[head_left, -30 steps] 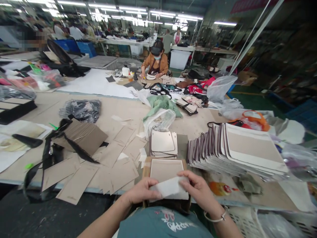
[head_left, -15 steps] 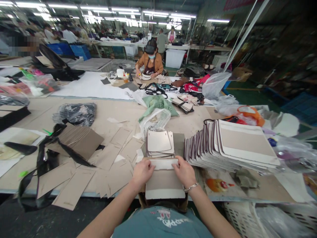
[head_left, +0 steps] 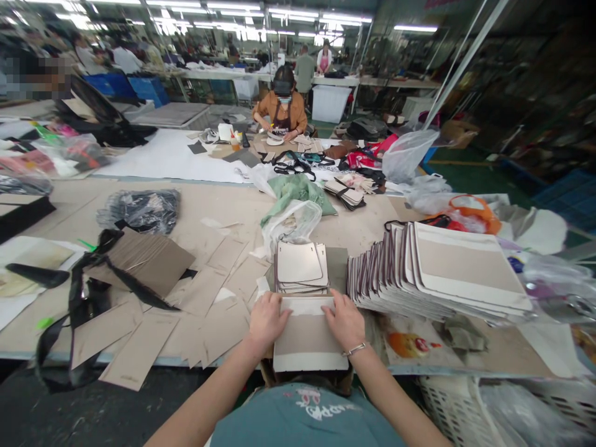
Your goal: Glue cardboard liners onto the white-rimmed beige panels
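A flat rectangular panel [head_left: 305, 338], beige-grey with a white band along its near and far ends, lies in front of my body at the table edge. My left hand [head_left: 269, 320] grips its far left corner, thumb on the top face and fingers over the edge. At the far right corner my right hand [head_left: 345, 318] holds it the same way, a bracelet on the wrist. Just beyond the panel's far edge sits a short stack of white panels with dark edges [head_left: 300, 264]. To the right leans a long row of similar panels [head_left: 470, 264].
Loose beige card strips [head_left: 214, 310] and a bundle of brown card [head_left: 149, 264] with black straps lie left. Plastic bags [head_left: 293, 223] are behind the short stack. A white basket [head_left: 451, 410] stands below right. Across the table a co-worker [head_left: 282, 112] handles pieces.
My thumbs have shifted slightly toward me and my fingers lie straighter along the panel's far edge. The panel has hardly moved. The view has tilted slightly.
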Demonstrator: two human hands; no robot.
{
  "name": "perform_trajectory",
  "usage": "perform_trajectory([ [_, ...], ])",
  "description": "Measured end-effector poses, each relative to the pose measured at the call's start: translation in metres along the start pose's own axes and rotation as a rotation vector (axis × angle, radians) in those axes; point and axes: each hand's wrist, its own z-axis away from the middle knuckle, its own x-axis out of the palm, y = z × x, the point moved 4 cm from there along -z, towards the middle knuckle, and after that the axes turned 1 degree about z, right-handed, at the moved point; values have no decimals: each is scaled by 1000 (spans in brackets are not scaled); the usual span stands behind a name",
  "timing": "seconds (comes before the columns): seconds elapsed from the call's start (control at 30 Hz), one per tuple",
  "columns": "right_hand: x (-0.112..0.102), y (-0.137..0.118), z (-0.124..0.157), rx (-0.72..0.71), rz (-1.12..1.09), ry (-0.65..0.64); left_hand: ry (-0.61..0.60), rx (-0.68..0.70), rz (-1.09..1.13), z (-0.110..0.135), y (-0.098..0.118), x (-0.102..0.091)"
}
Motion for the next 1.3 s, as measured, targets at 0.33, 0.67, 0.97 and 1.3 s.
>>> perform_trajectory([
  [0.33, 15, -14, 41, -390, 149, 10, 32, 314, -148, 56, 8, 13],
  [0.67, 31, -23, 50, -397, 183, -140, -17, 289, -194, 57, 12, 26],
  [0.97, 32, -24, 51, -410, 175, -110, 16, 281, -199, 57, 9, 31],
  [1.3, 33, -23, 49, -403, 194, -108, 34, 266, -203, 56, 8, 31],
])
